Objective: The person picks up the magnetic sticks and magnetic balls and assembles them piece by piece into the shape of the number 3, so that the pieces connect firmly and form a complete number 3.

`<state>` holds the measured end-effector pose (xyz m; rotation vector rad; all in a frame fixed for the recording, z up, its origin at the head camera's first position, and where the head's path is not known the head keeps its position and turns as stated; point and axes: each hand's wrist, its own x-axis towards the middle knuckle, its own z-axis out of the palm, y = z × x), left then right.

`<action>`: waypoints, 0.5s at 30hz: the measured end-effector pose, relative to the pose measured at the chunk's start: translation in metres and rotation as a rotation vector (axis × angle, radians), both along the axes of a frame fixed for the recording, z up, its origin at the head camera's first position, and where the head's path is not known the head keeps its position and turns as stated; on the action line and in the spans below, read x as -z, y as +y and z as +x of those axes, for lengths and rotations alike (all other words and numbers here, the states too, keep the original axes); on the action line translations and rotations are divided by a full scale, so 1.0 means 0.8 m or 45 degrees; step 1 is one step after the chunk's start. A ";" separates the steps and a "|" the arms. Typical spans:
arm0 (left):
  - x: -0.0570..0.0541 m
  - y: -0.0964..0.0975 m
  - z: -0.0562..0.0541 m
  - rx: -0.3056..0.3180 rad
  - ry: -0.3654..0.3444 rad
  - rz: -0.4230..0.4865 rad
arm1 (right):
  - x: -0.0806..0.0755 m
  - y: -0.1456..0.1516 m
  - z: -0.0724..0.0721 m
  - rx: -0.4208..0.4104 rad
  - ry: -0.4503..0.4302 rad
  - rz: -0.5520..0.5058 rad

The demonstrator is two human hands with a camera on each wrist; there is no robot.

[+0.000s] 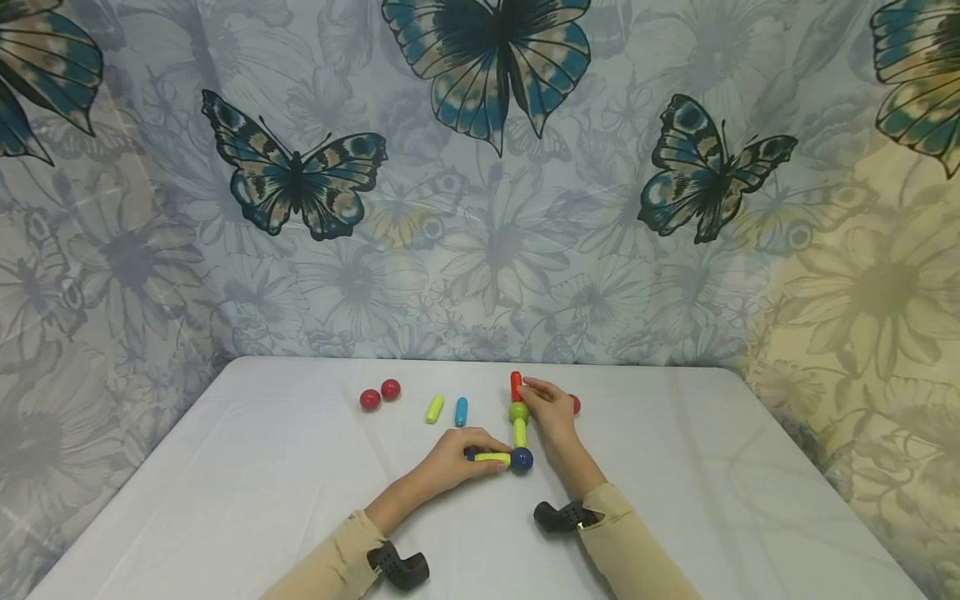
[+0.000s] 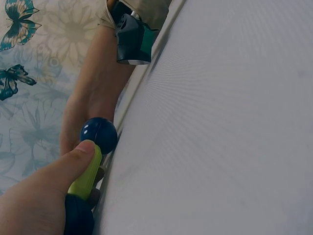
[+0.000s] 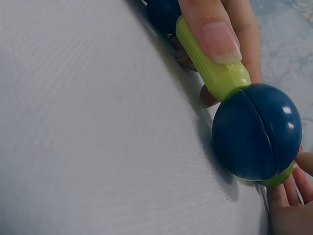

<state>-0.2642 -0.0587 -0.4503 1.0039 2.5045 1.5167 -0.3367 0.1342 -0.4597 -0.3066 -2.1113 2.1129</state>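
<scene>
My left hand [image 1: 450,457] grips a yellow-green rod [image 2: 86,175] between thumb and fingers. This rod runs from one dark blue ball [image 2: 78,215], partly covered by the hand, to another dark blue ball [image 3: 257,132]. From that second ball, another yellow-green rod [image 1: 520,432] leads away to a green ball [image 1: 518,412]. A red rod [image 1: 515,383] stands out from the green ball's far side. The fingertips of my right hand [image 1: 553,415] pinch the red rod near the green ball. In the right wrist view, most of the green ball is hidden behind the blue one.
Two red balls [image 1: 370,400] lie at the back left of the white table [image 1: 247,467]. A loose yellow-green rod [image 1: 435,409] and a light blue rod [image 1: 461,412] lie beyond my left hand. Another red ball [image 1: 576,404] shows partly behind my right hand.
</scene>
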 end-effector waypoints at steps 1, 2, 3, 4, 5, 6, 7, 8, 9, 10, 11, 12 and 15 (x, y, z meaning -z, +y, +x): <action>0.000 0.000 0.000 0.002 0.000 0.001 | 0.000 0.000 0.000 0.001 0.004 0.008; 0.000 0.000 0.000 0.004 0.001 0.001 | 0.001 -0.001 -0.001 0.001 0.008 0.018; 0.001 0.000 0.000 0.004 0.003 0.000 | 0.001 -0.001 -0.002 -0.002 0.011 0.031; 0.002 0.000 -0.001 0.002 0.005 -0.001 | 0.002 -0.001 -0.002 -0.003 0.009 0.038; 0.002 0.000 -0.001 0.002 0.010 0.001 | 0.003 -0.002 -0.003 -0.004 0.012 0.041; 0.003 0.000 -0.001 0.001 0.019 0.003 | 0.004 -0.002 -0.003 -0.008 0.017 0.048; 0.002 0.000 0.000 0.001 0.020 0.001 | 0.004 -0.002 -0.004 -0.012 0.018 0.052; 0.001 0.000 0.000 -0.001 0.021 -0.002 | 0.005 -0.002 -0.003 -0.013 0.020 0.056; 0.001 0.000 0.000 -0.003 0.020 -0.003 | 0.005 -0.003 -0.003 -0.012 0.019 0.062; 0.002 0.000 -0.001 -0.004 0.019 -0.006 | 0.005 -0.003 -0.003 -0.010 0.015 0.067; 0.003 0.000 -0.002 -0.003 0.018 -0.007 | 0.005 -0.004 -0.002 -0.008 0.013 0.071; 0.006 0.001 -0.003 -0.007 0.015 -0.013 | 0.004 -0.004 -0.001 -0.008 0.009 0.072; 0.019 0.001 -0.012 -0.021 0.016 -0.023 | 0.001 -0.005 0.001 -0.006 0.004 0.073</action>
